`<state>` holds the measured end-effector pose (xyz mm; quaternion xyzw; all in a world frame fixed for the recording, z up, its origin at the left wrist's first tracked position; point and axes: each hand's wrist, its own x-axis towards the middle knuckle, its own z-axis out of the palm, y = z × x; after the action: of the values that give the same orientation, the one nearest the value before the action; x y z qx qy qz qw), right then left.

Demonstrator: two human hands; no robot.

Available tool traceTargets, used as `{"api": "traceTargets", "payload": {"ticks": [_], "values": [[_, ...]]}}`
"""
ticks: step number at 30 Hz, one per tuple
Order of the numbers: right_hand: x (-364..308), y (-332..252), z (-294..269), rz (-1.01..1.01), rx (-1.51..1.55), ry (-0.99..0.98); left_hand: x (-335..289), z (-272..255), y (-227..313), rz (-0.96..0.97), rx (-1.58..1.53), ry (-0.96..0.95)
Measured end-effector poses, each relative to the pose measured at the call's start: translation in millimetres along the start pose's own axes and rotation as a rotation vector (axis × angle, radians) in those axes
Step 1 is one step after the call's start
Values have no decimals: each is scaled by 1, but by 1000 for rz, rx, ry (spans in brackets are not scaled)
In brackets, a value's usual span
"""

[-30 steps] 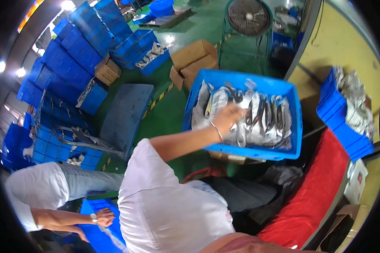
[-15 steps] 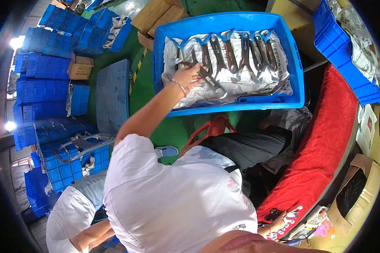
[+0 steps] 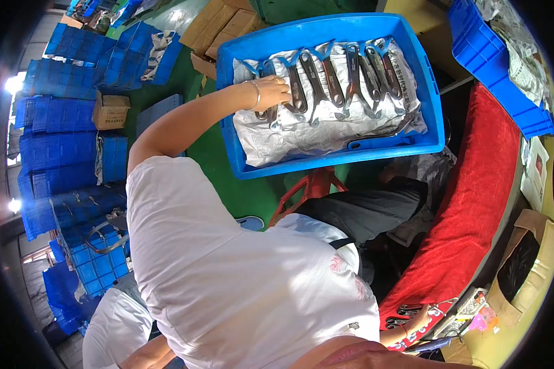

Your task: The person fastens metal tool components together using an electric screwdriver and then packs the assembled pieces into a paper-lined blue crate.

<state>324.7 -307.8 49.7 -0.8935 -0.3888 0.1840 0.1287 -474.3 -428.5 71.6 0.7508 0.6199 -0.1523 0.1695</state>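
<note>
My left hand (image 3: 272, 93) reaches into the blue bin (image 3: 240, 172), its fingers closed over a dark metal crank arm at the left end of a row. Several more crank arms (image 3: 330, 81) lie side by side there on a pale printed liner (image 3: 271, 144); they have rounded, holed ends and forked ends. At lower right my right hand (image 3: 417, 321) rests on the red cloth (image 3: 455, 203), fingers bent over a crank arm with a silvery forked end (image 3: 444, 302). Dark pieces (image 3: 398, 321) lie beside it. My right fingertips are small and partly hidden.
Stacked blue crates (image 3: 55, 147) and a cardboard box (image 3: 111, 111) stand at left. A red stool (image 3: 317, 181) is below the bin. Another blue crate (image 3: 492, 67) stands at upper right, an open carton (image 3: 535, 246) at right. A co-worker's arm (image 3: 146, 353) shows at lower left.
My left hand has moved up and slightly left; the crank arm it held slanting across the bin now lies along the row. My right hand has shifted slightly right on the cloth.
</note>
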Motion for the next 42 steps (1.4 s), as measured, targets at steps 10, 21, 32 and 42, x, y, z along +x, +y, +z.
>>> {"api": "traceTargets", "payload": {"ticks": [10,21,32,42], "values": [[-141,-179,-13,-338,550,-302,3,-55,110,-35,-193,714],[-316,-353,90,-498,510,-1675,8,-89,171,431,23,1160],[-200,-343,73,-374,710,-1119,-14,33,110,-326,-752,176],[-75,-293,50,-265,982,-668,55,-77,96,-47,-341,681]]}}
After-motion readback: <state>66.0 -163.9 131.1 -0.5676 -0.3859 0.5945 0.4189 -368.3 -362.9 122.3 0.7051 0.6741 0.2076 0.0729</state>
